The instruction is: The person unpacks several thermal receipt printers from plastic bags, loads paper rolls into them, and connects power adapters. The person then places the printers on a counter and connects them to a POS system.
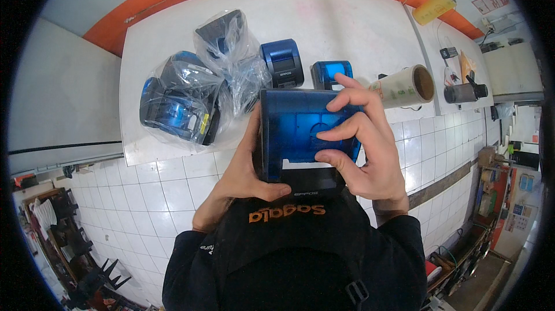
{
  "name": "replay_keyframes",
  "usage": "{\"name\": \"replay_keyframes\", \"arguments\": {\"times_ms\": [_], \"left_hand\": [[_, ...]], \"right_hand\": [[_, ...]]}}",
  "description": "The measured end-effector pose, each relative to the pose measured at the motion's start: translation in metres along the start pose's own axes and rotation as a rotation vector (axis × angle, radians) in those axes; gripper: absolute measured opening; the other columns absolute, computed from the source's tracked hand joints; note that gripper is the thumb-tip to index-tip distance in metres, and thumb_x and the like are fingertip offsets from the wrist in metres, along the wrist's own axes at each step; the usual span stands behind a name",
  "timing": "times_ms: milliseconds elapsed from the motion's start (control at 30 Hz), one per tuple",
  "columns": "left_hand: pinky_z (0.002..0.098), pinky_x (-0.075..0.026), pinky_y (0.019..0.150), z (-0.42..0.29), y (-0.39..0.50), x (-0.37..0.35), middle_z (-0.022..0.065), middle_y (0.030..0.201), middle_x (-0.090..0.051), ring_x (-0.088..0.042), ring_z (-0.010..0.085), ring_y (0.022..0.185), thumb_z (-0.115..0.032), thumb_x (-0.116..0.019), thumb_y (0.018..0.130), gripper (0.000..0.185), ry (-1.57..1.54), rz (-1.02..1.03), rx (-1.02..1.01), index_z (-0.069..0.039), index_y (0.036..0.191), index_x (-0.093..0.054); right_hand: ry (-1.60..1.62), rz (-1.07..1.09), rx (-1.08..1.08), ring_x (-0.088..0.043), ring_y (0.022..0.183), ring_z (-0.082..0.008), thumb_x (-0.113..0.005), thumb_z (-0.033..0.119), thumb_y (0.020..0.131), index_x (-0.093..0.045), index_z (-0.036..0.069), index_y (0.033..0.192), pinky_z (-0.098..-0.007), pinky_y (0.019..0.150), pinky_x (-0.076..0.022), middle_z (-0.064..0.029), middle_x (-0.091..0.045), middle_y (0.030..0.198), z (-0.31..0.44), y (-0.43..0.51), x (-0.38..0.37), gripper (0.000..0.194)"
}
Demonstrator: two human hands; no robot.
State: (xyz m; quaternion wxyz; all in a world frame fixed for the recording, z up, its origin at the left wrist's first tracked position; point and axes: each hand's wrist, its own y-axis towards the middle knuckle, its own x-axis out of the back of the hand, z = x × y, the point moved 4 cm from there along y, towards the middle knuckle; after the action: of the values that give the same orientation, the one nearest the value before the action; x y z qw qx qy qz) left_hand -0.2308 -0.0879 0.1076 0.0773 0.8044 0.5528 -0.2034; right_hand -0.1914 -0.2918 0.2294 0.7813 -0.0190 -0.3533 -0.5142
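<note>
Close before my chest I have a blue and black receipt printer (pixel 286 137), its translucent blue cover facing up and a strip of white paper showing at its front slot. My left hand (pixel 247 176) grips its left side, with the thumb along the front edge. Over the right part of the cover is my right hand (pixel 368 150), its fingers spread and bent and the thumb near the paper slot. Whether the right fingertips press on the cover, I cannot tell. The printer's underside is hidden.
On the white table (pixel 347 20) sit a dark blue printer (pixel 282 63), a smaller blue printer (pixel 325 72) and several printers in clear plastic bags (pixel 182 98). A roll of wrap (pixel 399 87) lies on the right, with a dark bottle (pixel 464 93) beyond it. White tiled floor (pixel 164 185) surrounds me.
</note>
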Motion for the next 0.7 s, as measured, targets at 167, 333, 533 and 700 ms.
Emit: {"name": "replay_keyframes", "arguments": {"times_ms": [167, 333, 533, 700], "left_hand": [[0.0427, -0.023, 0.127, 0.001, -0.001, 0.000, 0.0246, 0.168, -0.024, -0.028, 0.0334, 0.156, -0.020, -0.095, 0.061, 0.145, 0.018, -0.008, 0.022, 0.002, 0.167, 0.001], [0.0425, -0.022, 0.128, -0.005, -0.002, -0.001, 0.0251, 0.168, -0.023, -0.027, 0.0335, 0.157, -0.018, -0.094, 0.061, 0.144, -0.005, -0.023, 0.043, 0.002, 0.167, 0.002], [0.0432, -0.023, 0.127, 0.002, 0.000, 0.001, 0.0245, 0.168, -0.023, -0.028, 0.0358, 0.156, -0.021, -0.093, 0.060, 0.146, -0.013, -0.009, 0.014, 0.000, 0.168, 0.002], [0.0437, -0.024, 0.127, -0.009, -0.006, -0.003, 0.0242, 0.168, -0.022, -0.026, 0.0356, 0.157, -0.022, -0.093, 0.059, 0.146, 0.035, -0.038, 0.023, 0.000, 0.168, 0.002]], "right_hand": [[0.028, 0.059, 0.003, -0.046, 0.143, -0.0426, -0.087, 0.003, 0.073, -0.067, 0.010, 0.091, -0.0537, 0.116, -0.0364, -0.0110, -0.055, 0.126, -0.001, 0.008, 0.004, 0.028], [0.074, 0.138, 0.064, -0.048, 0.138, -0.0412, -0.081, -0.003, 0.079, -0.067, 0.006, 0.100, -0.0496, 0.113, -0.0398, -0.0147, -0.052, 0.128, 0.001, 0.014, 0.008, 0.027], [0.077, 0.108, -0.059, -0.055, 0.137, -0.0332, -0.088, 0.021, 0.078, -0.073, 0.012, 0.113, -0.0449, 0.107, -0.0464, -0.0123, -0.058, 0.133, -0.006, 0.019, 0.013, 0.040], [0.156, 0.153, -0.008, -0.063, 0.126, -0.0328, -0.087, 0.037, 0.080, -0.067, 0.010, 0.137, -0.0436, 0.105, -0.0518, -0.0169, -0.062, 0.142, -0.039, 0.031, 0.007, 0.066]]}}
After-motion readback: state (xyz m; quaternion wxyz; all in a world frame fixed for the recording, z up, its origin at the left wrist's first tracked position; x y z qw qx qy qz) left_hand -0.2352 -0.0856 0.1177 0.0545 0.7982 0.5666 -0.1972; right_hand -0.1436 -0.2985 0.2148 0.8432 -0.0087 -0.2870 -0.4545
